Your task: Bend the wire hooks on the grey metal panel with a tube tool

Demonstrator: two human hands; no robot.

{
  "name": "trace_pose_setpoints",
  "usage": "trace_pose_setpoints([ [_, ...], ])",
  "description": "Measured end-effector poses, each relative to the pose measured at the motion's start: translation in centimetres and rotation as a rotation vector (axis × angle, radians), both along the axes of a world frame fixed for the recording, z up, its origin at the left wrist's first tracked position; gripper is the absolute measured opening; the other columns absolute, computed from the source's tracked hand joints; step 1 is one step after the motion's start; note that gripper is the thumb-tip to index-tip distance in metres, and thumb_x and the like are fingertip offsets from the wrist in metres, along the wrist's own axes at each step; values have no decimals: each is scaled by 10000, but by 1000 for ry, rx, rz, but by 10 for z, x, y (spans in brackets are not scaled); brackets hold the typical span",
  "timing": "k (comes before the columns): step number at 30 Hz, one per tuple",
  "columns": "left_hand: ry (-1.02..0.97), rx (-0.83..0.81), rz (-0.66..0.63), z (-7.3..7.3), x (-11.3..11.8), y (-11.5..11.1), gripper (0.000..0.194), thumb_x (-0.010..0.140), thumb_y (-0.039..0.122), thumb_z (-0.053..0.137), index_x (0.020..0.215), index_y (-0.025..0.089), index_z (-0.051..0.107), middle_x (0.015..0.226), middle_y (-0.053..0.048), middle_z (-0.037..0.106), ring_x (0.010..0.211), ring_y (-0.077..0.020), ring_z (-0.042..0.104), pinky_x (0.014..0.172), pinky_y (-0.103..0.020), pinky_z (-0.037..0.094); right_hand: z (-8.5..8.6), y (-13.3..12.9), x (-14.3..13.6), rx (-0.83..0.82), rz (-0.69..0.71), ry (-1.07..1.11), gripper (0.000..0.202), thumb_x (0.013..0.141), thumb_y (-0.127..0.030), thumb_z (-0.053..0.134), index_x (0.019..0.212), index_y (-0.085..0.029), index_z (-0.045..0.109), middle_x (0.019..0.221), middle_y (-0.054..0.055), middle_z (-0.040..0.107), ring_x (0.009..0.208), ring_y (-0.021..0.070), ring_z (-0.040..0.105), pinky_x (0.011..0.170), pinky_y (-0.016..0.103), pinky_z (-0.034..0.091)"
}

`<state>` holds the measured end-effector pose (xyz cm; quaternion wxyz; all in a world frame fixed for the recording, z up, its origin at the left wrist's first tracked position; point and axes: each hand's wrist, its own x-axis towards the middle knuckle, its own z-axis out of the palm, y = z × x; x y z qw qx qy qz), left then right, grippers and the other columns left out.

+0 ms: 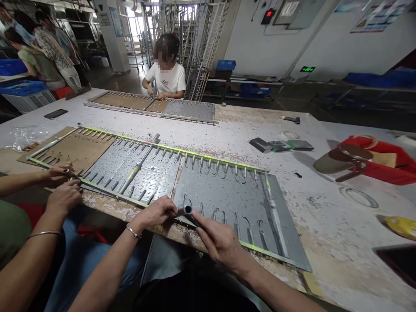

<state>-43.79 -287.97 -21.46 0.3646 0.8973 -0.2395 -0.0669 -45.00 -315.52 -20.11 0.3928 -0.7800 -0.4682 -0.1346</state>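
A long metal frame (224,162), with yellow-green edging and hooks along both long rails, lies on the work table. Wrapped around a dark metal tube (187,210), my right hand (222,242) points the tube's round open end away from me, above the near rail. My left hand (156,214), with a bracelet at the wrist, is closed at the near rail just left of the tube's mouth. Whatever its fingertips pinch is hidden. Beyond my hands, several curved hooks (248,225) stand along the near rail, over a grey perforated sheet (221,195).
A co-worker's hands (65,197) work at the frame's left end with another tube. Opposite sits a person (167,73) at a second frame (191,110). Dark blocks (281,145), a metal mug (341,158) and a red bin (403,171) stand to the right.
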Motion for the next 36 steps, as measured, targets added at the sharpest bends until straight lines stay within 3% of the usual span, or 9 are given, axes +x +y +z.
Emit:
trace_pose_setpoints([
  [2, 6, 6, 9, 1, 0, 0, 121, 917, 93, 610, 895, 165, 704, 885, -19, 665, 930, -174, 557, 862, -263, 439, 0, 0, 0, 64, -16, -10, 457, 1158, -220, 382, 1612, -197, 334, 911, 68, 653, 683, 195, 632, 616, 280, 497],
  [7, 13, 46, -20, 3, 0, 0, 155, 934, 69, 578, 940, 158, 706, 918, -21, 676, 960, -175, 571, 890, -257, 439, -7, -1, 2, -72, -39, -34, 401, 1182, -282, 327, 1565, -199, 414, 833, 47, 661, 619, 196, 635, 546, 267, 474],
  [11, 6, 40, -3, 0, 1, 0, 121, 928, 94, 611, 917, 159, 712, 900, -26, 677, 954, -181, 576, 884, -262, 444, -7, 0, 3, 90, -46, -21, 453, 1158, -228, 402, 1608, -197, 357, 994, 90, 690, 726, 201, 669, 636, 276, 526],
  [15, -17, 46, -11, 0, 0, -1, 138, 927, 82, 592, 939, 158, 706, 904, -29, 680, 940, -182, 578, 876, -271, 452, -10, 0, 5, -68, -47, -46, 398, 1172, -263, 351, 1554, -193, 438, 857, 59, 686, 614, 198, 641, 544, 265, 484],
  [19, -20, 44, 4, -1, -2, -2, 159, 924, 79, 581, 944, 168, 711, 915, -29, 685, 950, -184, 586, 891, -281, 458, -11, -2, 6, 47, -53, -26, 452, 1154, -218, 404, 1604, -195, 361, 1035, 109, 700, 758, 215, 688, 645, 286, 533],
  [24, -21, 36, -21, -2, 0, 0, 133, 954, 135, 576, 944, 169, 704, 913, -32, 690, 953, -190, 577, 907, -291, 451, -17, -1, 7, -68, -26, 9, 398, 1173, -268, 348, 1550, -195, 450, 905, 70, 707, 672, 209, 685, 581, 270, 531],
  [27, -36, 39, -16, -4, 0, 1, 165, 1003, 197, 537, 1009, 179, 700, 967, -48, 700, 984, -198, 584, 941, -302, 437, -19, -11, 12, 61, -172, 33, 394, 1154, -266, 403, 1531, -191, 487, 1111, 120, 721, 824, 226, 729, 674, 271, 579],
  [30, -69, 25, 52, -8, -5, -3, 222, 1043, 276, 496, 1148, 191, 673, 1045, -61, 702, 1013, -198, 582, 962, -304, 432, -27, -27, 14, 142, -361, 83, 389, 1130, -381, 467, 1463, -211, 577, 1202, 115, 708, 913, 272, 735, 753, 307, 608],
  [36, -109, 64, 350, -28, -12, -17, 285, 1058, 276, 445, 903, 171, 660, 879, -49, 691, 864, -168, 580, 884, -278, 447, -57, -29, 4, 42, -713, 385, 477, 1101, -502, 492, 1464, -222, 621, 950, 132, 730, 696, 301, 715, 473, 298, 536],
])
